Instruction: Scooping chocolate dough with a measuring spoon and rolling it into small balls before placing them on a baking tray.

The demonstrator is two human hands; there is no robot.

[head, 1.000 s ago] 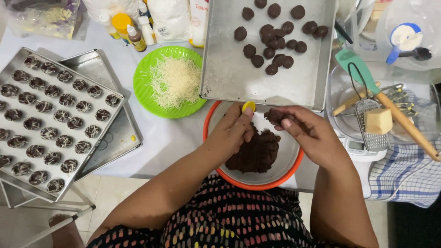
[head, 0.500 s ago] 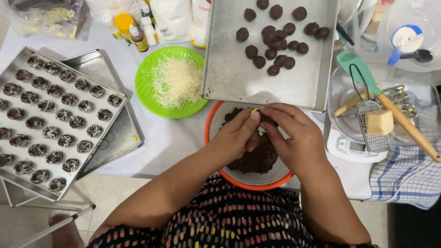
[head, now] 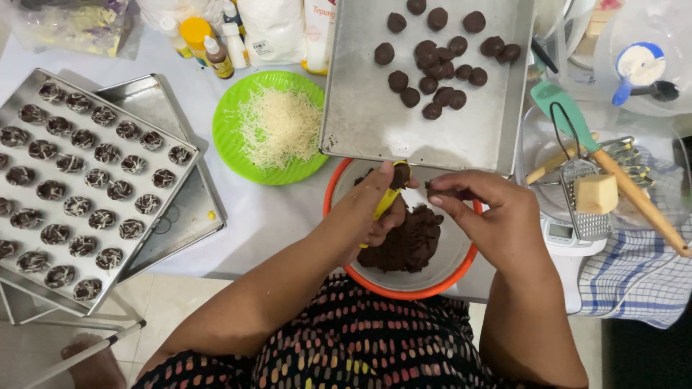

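2 hands over the orange bowl [head: 339,216]: left hand [head: 378,209] grips a yellow scoop [head: 389,196]; right hand [head: 490,216] fingers seemingly pinch dough [head: 435,190].

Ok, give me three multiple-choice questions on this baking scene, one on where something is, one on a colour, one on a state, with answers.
1. Where does the grated cheese lie?
A. on the green plate
B. in the orange-rimmed bowl
C. on the blue checked cloth

2. What colour is the small tool in the left hand?
A. red
B. yellow
C. white

3. How is the tray with the plain dark balls?
A. full
B. bare
C. partly filled

Answers: 1 A, the shreds are heaped on the green plate. 2 B, its handle shows yellow between the fingers. 3 C, the balls cluster at the far end only.
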